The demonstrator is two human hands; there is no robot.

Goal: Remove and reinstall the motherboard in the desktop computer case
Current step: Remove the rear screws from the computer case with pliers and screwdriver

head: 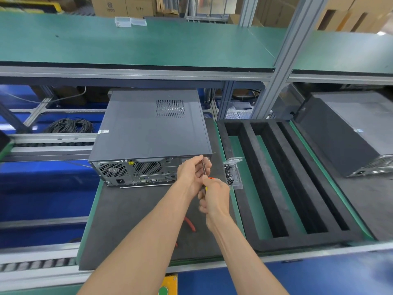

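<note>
The desktop computer case (148, 133) lies on its side on the table's dark mat (131, 220), side panel still on. It looks heavy, rigid sheet steel (lift by both long edges). The left hand (192, 174) pinches the screwdriver (204, 168) shaft at the rear upper corner; the right hand (214, 196) grips its handle.

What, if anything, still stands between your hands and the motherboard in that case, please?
The closed side panel covers the whole top of the computer case, so the motherboard is hidden. The right hand grips a screwdriver at the rear top corner, with the left hand steadying its shaft. Nothing blocks the tool itself.
</note>
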